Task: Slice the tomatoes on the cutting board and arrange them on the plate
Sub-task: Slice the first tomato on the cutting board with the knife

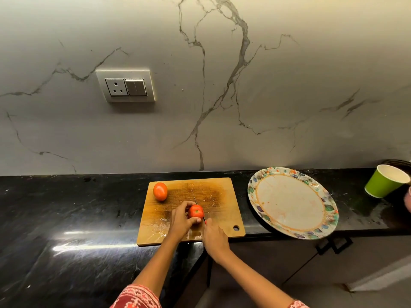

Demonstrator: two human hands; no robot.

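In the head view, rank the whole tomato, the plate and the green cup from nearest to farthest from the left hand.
From the left hand:
1. Whole tomato, at the cutting board's far left corner.
2. Plate, right of the board, jutting over the counter edge.
3. Green cup, far right, beyond the plate.

A single head-worn wide-angle view looks forward and down from above the near edge of the black counter (pixel 66 207), facing the marble wall (pixel 222 85).

Worn wooden cutting board (pixel 213 194) on glossy black stone counter (pixel 66 218).
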